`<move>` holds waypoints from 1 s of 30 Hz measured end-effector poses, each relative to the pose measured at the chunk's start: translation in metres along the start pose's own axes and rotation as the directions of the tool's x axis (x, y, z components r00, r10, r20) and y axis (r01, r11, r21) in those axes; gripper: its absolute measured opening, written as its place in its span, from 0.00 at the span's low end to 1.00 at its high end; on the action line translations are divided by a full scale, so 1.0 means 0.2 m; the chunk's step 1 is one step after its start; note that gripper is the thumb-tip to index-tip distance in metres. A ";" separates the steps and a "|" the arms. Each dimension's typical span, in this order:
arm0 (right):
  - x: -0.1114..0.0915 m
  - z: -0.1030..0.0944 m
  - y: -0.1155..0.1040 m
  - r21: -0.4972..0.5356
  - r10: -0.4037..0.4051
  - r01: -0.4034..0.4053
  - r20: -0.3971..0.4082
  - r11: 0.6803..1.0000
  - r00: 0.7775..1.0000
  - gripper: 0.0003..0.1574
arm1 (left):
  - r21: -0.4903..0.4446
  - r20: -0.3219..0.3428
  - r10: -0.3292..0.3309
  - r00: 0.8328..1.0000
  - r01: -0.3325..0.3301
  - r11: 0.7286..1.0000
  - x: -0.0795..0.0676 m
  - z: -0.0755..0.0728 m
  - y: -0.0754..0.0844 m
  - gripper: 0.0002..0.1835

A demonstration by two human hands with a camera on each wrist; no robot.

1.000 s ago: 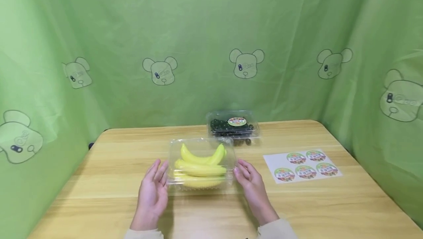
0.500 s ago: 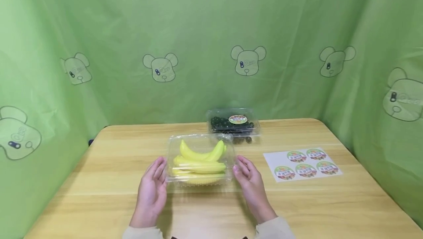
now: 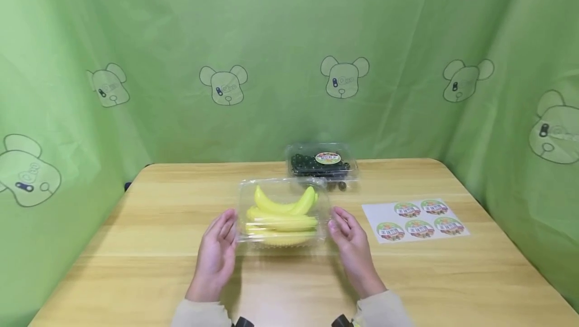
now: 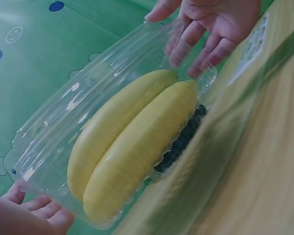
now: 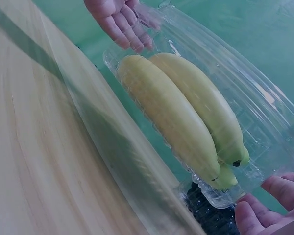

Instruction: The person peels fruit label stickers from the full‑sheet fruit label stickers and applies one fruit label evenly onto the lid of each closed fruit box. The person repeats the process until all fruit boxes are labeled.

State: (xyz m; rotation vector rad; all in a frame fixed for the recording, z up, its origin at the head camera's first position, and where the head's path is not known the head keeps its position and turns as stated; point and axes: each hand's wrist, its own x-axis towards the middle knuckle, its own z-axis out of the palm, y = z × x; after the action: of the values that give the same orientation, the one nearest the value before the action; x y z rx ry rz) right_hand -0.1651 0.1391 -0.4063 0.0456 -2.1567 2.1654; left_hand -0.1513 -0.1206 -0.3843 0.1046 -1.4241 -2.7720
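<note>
A clear plastic clamshell box (image 3: 284,182) is held raised above the table, between my two hands. Several yellow bananas (image 3: 281,222) lie stacked inside, and their undersides show through the ribbed bottom in both wrist views. My left hand (image 3: 216,256) grips the box's left end, its palm turned inward. At the right end, my right hand (image 3: 355,251) holds the box with the thumb on the near side and fingers behind. The right wrist view shows that hand's fingers (image 5: 279,196) at the lower corner of the box. The lid looks closed over the fruit.
Behind stands another clear box (image 3: 294,148) of dark round fruit, with a round label (image 3: 327,158) on its lid. A white sheet (image 3: 377,210) with several round stickers (image 3: 419,229) lies right on the wooden table (image 3: 149,206). Green curtains (image 3: 280,25) enclose the table.
The head view has tipped slightly downward, so the whole scene sits higher. Both hands keep the same hold on the box, with little visible movement. Dark parts near the cuffs now show more at the bottom.
</note>
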 end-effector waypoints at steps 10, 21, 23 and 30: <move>-0.01 -0.05 0.01 -0.027 -0.005 0.005 -0.016 1.000 1.000 0.32 | -0.018 0.018 -0.003 1.000 0.003 1.000 0.01 0.01 -0.04 0.25; -0.02 -0.11 0.02 -0.033 -0.007 0.006 -0.027 0.999 1.000 0.31 | -0.008 0.031 -0.028 0.999 0.028 1.000 0.00 0.01 -0.09 0.20; -0.02 -0.13 0.02 -0.028 -0.008 0.007 -0.024 1.000 1.000 0.32 | -0.007 0.036 -0.029 0.999 0.029 1.000 0.00 0.01 -0.10 0.20; -0.02 -0.16 0.02 0.014 0.011 -0.010 -0.033 1.000 0.999 0.31 | 0.036 0.085 -0.014 0.996 0.011 0.999 0.00 0.00 -0.13 0.23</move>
State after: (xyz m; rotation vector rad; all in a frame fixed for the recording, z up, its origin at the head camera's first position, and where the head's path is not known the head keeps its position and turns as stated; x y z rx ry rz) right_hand -0.1599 0.1700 -0.4116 -0.0004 -2.1295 2.1705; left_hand -0.1504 -0.1058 -0.4064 -0.0039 -1.4967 -2.7932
